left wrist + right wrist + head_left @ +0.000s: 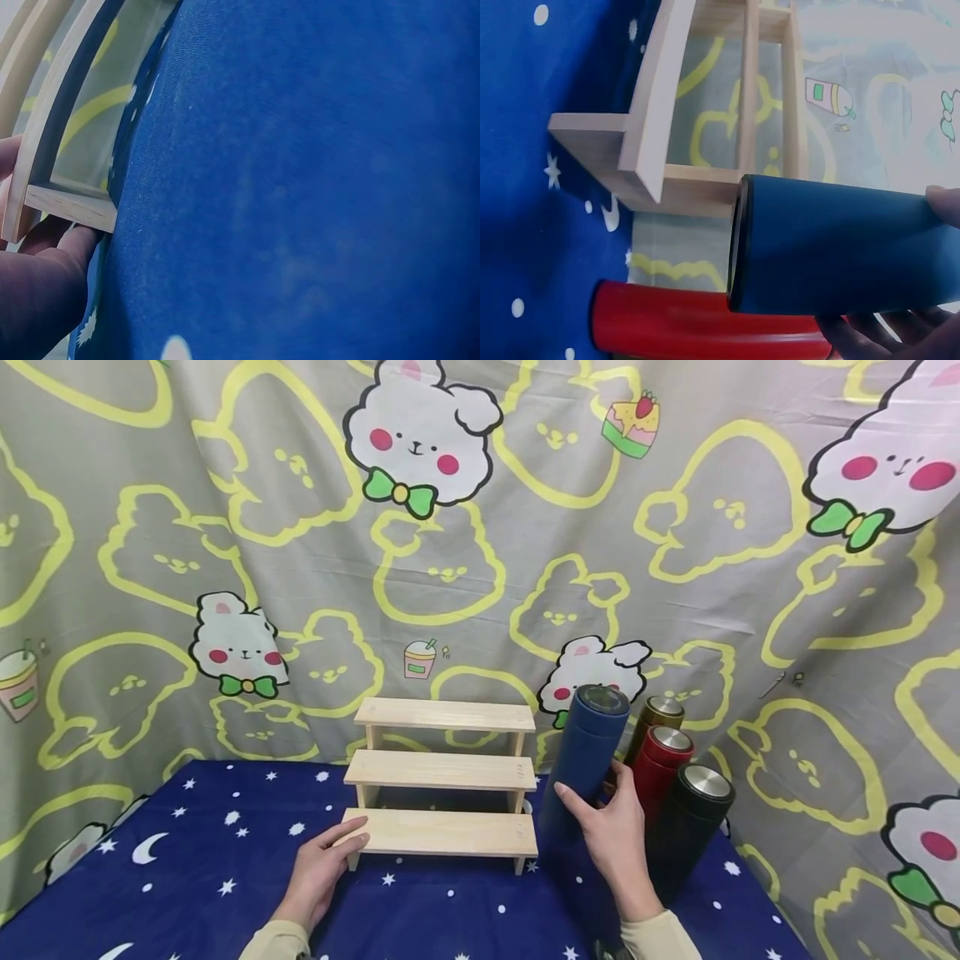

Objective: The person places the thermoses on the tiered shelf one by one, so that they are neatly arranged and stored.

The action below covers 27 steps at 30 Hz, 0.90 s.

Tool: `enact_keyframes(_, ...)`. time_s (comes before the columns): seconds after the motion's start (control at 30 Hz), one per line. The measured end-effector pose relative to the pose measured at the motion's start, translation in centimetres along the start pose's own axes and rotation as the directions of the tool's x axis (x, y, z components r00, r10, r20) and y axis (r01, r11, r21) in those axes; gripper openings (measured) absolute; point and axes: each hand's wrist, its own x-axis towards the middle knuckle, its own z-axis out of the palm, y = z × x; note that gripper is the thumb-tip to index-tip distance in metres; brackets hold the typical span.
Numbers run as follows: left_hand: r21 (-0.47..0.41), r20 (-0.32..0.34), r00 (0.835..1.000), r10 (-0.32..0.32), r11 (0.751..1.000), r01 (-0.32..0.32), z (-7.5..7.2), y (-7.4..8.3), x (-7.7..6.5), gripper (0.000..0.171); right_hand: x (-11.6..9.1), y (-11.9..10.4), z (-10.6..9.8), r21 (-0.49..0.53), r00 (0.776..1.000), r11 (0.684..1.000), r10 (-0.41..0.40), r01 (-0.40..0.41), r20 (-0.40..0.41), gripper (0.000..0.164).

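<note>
My right hand grips a blue thermos bottle, thumb on one side and fingers on the other. In the right wrist view the blue bottle's base is raised off the cloth, beside the wooden rack. With my left hand I hold the left end of the lowest step of a three-step wooden rack; the left wrist view shows fingers at its side leg. Right of the blue bottle stand a red thermos, a black thermos and a gold-brown thermos.
A dark blue cloth with white stars and moons covers the table. Behind it hangs a grey curtain with yellow bear outlines and rabbits, close to the rack's back. The standing bottles crowd the right side.
</note>
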Motion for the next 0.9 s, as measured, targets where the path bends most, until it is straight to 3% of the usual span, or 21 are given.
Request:
enact_keyframes(0.47, -0.040, -0.029, 1.000, 0.005, 0.999, -0.006, 0.3, 0.0, -0.1, 0.046, 1.2, -1.5, 1.2, 0.043, 0.996, 0.998, -0.038, 0.035, 0.081, 0.077)
enact_keyframes(0.9, -0.049, -0.036, 0.999, 0.009, 0.999, -0.010, 0.3, 0.1, 0.0, 0.044, 1.9, -3.2, 3.3, 0.131, 0.993, 0.989, -0.072, 0.060, 0.091, 0.075)
